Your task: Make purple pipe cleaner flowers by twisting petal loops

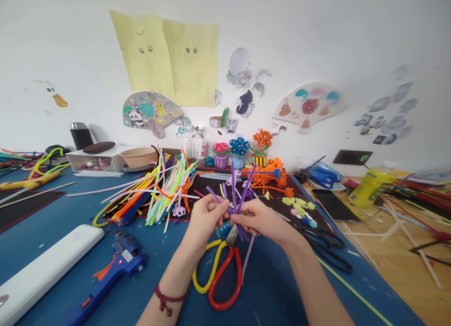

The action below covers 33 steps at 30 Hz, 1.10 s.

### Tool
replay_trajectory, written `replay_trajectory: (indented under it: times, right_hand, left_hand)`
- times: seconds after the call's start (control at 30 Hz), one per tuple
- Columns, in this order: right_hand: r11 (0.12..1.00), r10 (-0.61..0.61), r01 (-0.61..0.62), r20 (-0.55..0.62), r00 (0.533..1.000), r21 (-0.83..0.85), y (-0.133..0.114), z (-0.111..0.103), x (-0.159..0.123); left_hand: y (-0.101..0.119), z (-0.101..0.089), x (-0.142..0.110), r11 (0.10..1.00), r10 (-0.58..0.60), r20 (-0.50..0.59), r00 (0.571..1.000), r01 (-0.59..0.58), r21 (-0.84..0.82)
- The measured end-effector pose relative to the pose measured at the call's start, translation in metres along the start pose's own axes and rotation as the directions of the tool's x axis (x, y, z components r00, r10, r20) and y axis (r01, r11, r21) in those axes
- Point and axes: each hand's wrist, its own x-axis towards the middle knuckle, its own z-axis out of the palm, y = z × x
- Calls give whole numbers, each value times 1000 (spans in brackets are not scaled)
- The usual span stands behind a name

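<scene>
Our left hand (211, 214) and right hand (259, 217) both pinch purple pipe cleaners (234, 190) | over the big scissors (231, 238) | probably light, fuzzy, bendy | we'd best hold where they bunch

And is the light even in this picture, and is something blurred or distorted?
Head view: light looks soft and fairly even, without hard shadows on the wall; head view: the cutouts at right and the yellow bottle look smeared, while the purple stems are clearer; head view: the forearms widen toward the bottom, probably wide-angle distortion.
</scene>
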Motion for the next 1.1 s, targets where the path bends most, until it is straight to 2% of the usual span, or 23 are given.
replay_trajectory:
  times: [0.1,0.2,0.27,0.47,0.67,0.77,0.9,1.03,1.1]
  right_hand:
    - [1000,-6,5,39,999,24,0,-1,-1]
    - [999,17,-19,62,998,29,0,-3,-2]
    - [999,25,-27,68,997,34,-1,-4,-4]
    - [998,57,-57,71,996,3,-6,-4,-8]
    - [997,77,-76,143,987,-11,-6,-6,-9]
    - [997,79,-80,170,982,-2,-6,-6,-9]
    - [997,79,-80,206,975,-3,-6,-7,-10]
    - [998,62,-68,223,973,18,-7,-7,-11]
    - [997,68,-75,226,972,22,-7,-8,-12]
  left_hand:
    - [4,-1,-1,996,-57,73,996,61,-60]
    - [6,-2,-3,991,-60,139,988,76,-107]
    - [6,-2,-3,988,-48,143,989,67,-137]
    - [5,-4,0,987,102,-23,995,-104,-126]
    - [6,-6,0,938,332,-183,925,-302,172]
    - [6,-7,0,909,374,-206,904,-313,273]
    - [7,-6,-2,904,376,-243,894,-296,310]
    - [7,-5,-3,900,402,-304,864,-312,303]
    - [7,-6,-2,917,385,-302,872,-325,232]
